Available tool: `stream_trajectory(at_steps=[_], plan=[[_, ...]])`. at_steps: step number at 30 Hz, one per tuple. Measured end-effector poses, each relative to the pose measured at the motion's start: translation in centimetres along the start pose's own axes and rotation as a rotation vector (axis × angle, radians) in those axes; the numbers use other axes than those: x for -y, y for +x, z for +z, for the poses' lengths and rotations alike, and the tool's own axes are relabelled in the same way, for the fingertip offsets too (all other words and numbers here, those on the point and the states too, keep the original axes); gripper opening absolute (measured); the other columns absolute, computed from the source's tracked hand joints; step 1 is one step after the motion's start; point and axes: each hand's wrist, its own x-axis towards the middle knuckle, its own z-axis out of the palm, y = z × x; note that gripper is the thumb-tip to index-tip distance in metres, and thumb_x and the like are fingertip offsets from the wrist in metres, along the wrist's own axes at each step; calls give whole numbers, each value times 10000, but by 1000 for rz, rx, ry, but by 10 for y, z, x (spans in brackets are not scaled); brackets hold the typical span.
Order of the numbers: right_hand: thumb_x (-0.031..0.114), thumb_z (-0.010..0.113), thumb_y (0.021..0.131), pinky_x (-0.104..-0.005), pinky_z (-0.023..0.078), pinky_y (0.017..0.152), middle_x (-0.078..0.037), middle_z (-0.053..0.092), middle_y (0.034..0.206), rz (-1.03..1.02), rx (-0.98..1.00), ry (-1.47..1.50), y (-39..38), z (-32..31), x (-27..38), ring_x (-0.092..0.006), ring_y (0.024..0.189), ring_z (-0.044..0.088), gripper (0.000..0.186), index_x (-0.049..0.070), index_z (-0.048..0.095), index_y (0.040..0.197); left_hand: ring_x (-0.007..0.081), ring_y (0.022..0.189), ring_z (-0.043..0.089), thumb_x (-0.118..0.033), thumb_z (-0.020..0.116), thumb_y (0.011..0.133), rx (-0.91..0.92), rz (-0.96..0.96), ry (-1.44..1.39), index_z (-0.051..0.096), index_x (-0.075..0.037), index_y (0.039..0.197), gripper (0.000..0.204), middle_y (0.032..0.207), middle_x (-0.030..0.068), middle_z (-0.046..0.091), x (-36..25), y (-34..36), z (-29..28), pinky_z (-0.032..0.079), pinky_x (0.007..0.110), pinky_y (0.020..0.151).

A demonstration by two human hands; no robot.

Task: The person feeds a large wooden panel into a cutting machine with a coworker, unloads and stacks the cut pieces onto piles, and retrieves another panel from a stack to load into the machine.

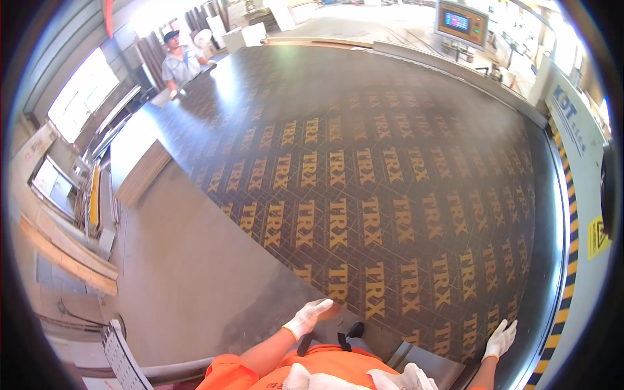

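Note:
A large dark brown panel (383, 188) with rows of yellowish printed lettering stretches out in front of me. My left hand (312, 318), in a white glove, is at the panel's near left corner with its fingers stretched out. Whether it bears on the edge or hovers beside it, I cannot tell. My right hand (500, 340), gloved too, lies near the panel's right side, fingers extended and slightly apart. Neither hand is closed around anything.
A co-worker (182, 64) with gloved hands stands at the panel's far left corner. Along the right runs a pale machine body (575, 149) with a black-and-yellow striped edge (572, 214). A control screen (460, 23) stands far right. A stack of boards (144, 172) sits left.

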Motion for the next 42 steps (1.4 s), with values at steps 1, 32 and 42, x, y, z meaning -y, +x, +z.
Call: stream_trajectory(at_steps=[1,32,42], plan=[[541,448,1183,-544,440,1251,-290,593,1597,30,21,12,6,4,-4,-461,1477,557,713,14,510,1659,234,1359,686,-465,727,1118,12,8,-35,667,31,1521,642,1454,149,746,14,3,19,488,381,1203],[173,688,1105,-504,620,994,-149,804,1164,388,1149,1449,70,-31,-71,-336,1040,769,221,12,741,1248,434,1338,703,-226,688,1133,172,-134,-877,640,34,1415,387,1467,241,727,255,-28,465,564,618,1178],[28,673,1091,-500,680,990,-148,806,1192,390,1477,1656,71,-27,-84,-336,1070,801,218,-38,708,1295,445,1373,684,-178,732,1085,-133,-57,-976,660,55,1451,440,1475,252,733,288,-29,535,472,639,1266]])
